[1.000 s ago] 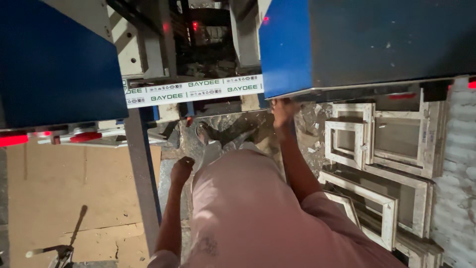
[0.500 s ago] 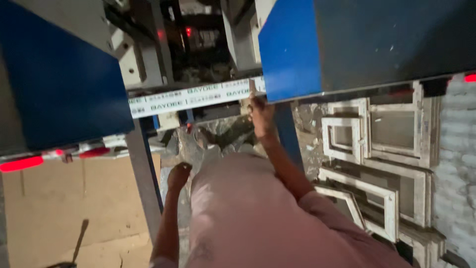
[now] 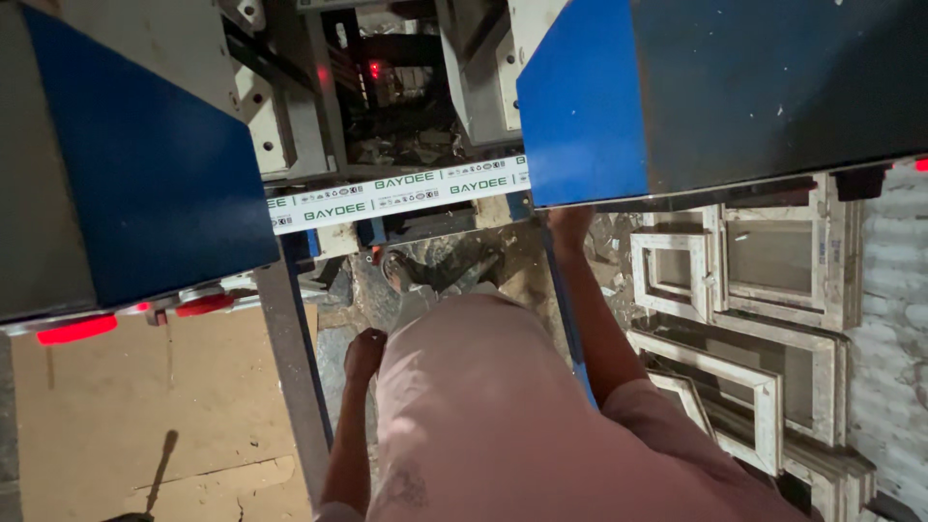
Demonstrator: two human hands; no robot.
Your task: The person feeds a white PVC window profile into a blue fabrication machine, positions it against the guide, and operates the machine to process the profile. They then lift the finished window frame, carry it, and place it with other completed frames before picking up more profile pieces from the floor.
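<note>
A long white plastic profile strip (image 3: 401, 194) with green print lies across the gap between two blue machine housings. My right hand (image 3: 568, 224) reaches up to the lower edge of the right blue housing (image 3: 715, 97), just below the strip's right end. Its fingers are partly hidden by that edge. My left hand (image 3: 365, 350) hangs beside my hip with curled fingers, holds nothing, and is close to a grey metal post (image 3: 290, 367). My pink shirt fills the lower middle of the view.
The left blue housing (image 3: 145, 184) has red lights along its lower edge. Several white window frames (image 3: 773, 280) are stacked on the floor at the right. Brown cardboard (image 3: 145, 406) covers the floor at the left. Debris lies on the floor by my shoe (image 3: 401, 271).
Half a second ago my right hand was up at the strip's right end. It has dropped back to the edge of the right housing. My left hand has stayed by my side.
</note>
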